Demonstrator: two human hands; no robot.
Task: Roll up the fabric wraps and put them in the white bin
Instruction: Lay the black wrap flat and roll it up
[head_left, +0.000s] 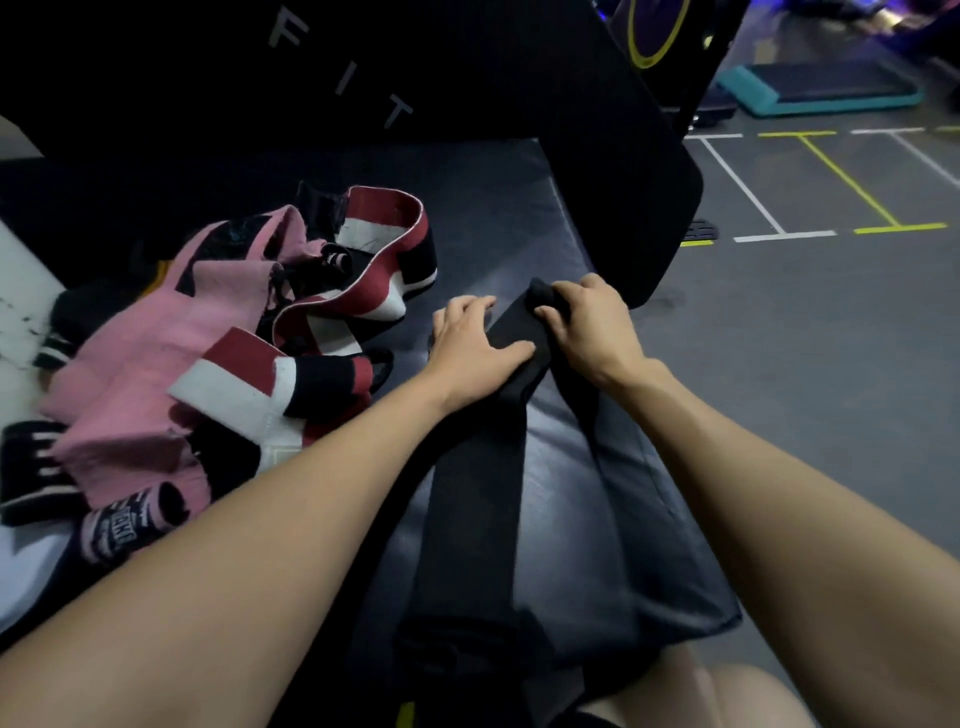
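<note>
- Black wrap (475, 499): it lies flat on the padded bench (571, 457), long axis running from my lap out to my hands; the rolled end sits at the far tip.
- Right hand (587, 317): my fingers curl over the small roll (540, 293) and grip it.
- Left hand (470, 340): flat, fingers straight, I press the strip just beside the roll.
- Pink and red-white-black wraps (218, 343): heaped unrolled to my left.
- White bin: I cannot pick it out for certain.
</note>
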